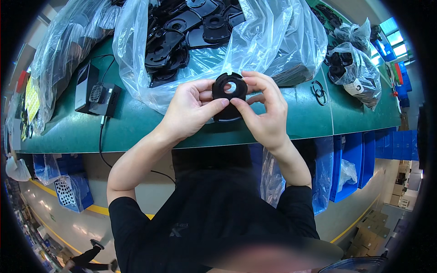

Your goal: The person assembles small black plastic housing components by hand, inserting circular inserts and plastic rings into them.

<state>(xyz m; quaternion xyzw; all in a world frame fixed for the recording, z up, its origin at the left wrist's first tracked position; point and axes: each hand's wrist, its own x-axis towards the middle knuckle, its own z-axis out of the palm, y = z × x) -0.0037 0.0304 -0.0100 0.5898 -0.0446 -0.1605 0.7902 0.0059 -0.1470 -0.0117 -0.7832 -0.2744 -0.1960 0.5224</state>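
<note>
Above the near edge of the green workbench point(136, 123), the left hand point(189, 109) and right hand point(266, 113) together pinch a black round plastic part with a centre hole point(229, 91), fingers curled around its rim at nine and three o'clock. Both forearms rise from six o'clock, bent inward. Beyond, at twelve o'clock, lies a clear plastic bag of black moulded parts point(205, 36).
</note>
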